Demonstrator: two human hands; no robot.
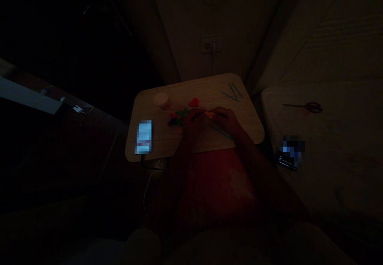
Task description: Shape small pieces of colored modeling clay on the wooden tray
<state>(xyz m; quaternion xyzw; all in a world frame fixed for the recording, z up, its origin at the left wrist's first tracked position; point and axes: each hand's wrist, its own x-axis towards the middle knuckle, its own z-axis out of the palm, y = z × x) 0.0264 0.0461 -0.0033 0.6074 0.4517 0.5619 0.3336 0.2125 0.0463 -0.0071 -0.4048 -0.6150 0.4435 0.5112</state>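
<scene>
V. dark. Pale wood-grain rectangular surface w/ rounded corners (209,85) fills the middle. My L hand (192,120) and R hand (225,118) meet above it. L partly covers a green, leafy-looking piece (182,115); can't tell if they touch. Thin blue-green stick (221,132) lies by R hand, maybe partly hidden. Red rounded lump (194,102) sits just beyond L. Smallest: soft-looking orange lump (210,114) b/w the hands, both apparently pinching it. Prob. shaping step; next move calls for light, even finger pressure. Fingertip detail & lump's outline lost in gloom.
</scene>
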